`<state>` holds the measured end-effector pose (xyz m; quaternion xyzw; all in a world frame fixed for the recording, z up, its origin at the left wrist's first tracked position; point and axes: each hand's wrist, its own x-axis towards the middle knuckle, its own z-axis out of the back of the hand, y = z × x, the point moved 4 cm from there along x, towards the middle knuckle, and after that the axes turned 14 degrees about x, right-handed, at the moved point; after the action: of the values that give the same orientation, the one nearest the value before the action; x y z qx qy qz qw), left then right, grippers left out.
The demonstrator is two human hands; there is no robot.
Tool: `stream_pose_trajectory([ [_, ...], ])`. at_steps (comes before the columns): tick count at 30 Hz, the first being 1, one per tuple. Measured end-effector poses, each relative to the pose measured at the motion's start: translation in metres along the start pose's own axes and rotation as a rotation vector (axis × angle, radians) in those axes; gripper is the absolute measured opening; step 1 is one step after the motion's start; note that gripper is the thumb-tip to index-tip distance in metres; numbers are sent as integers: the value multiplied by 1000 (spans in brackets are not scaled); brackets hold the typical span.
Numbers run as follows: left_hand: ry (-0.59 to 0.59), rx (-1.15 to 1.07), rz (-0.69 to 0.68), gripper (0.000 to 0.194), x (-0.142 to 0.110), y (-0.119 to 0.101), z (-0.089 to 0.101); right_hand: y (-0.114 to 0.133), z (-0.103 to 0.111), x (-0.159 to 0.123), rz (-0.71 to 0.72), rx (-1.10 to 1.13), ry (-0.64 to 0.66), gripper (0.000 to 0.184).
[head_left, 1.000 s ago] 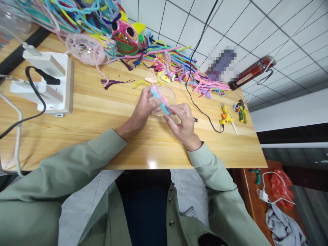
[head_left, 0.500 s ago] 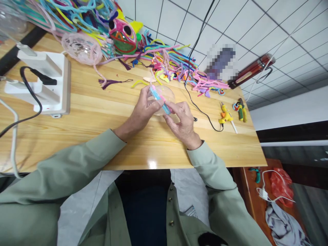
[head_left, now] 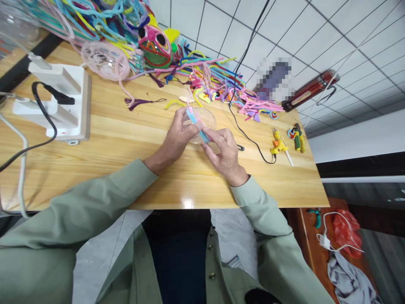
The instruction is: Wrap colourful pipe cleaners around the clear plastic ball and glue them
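Over the middle of the wooden table (head_left: pixel 133 139), both my hands hold a clear plastic half-sphere (head_left: pixel 207 119) with a blue and pink pipe cleaner strip (head_left: pixel 196 123) laid along its rim. My left hand (head_left: pixel 179 137) curls round the dome's left side, thumb pressed on the strip. My right hand (head_left: pixel 223 154) pinches the strip's lower end against the rim with thumb and fingers. Both hands are closed on the piece.
A heap of coloured pipe cleaners (head_left: pixel 209 82) and a round pink and green figure with big eyes (head_left: pixel 155 44) lie at the back. A white power strip (head_left: pixel 60 103) with cables is at the left. A yellow glue gun (head_left: pixel 280 145) and its black cord lie at the right.
The hands and dome have stayed almost in place. My right fingers have shifted slightly along the strip's lower end.
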<state>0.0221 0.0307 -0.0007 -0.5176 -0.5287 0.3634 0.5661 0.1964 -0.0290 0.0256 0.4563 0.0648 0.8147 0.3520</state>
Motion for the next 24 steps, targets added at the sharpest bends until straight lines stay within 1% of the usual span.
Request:
stream_pose_trajectory([
  [3,13,16,-26,79,1,0,0,2,2,1,46,12,-38,43],
  [8,51,73,-78,79,4,3,2,1,4,2,41,6,-39,43],
  [12,68,118,-104,82,7,8,3,3,5,2,69,2,-56,44],
  [17,39,52,-47,83,7,12,3,6,2,3,65,-8,-21,43],
  [19,22,15,-9,81,6,9,2,7,1,2,80,-26,-19,44],
  [22,9,-29,57,74,2,3,1,7,-1,1,58,-75,-7,42],
  [24,-1,-46,71,72,0,0,1,8,-1,1,60,-88,-14,40],
])
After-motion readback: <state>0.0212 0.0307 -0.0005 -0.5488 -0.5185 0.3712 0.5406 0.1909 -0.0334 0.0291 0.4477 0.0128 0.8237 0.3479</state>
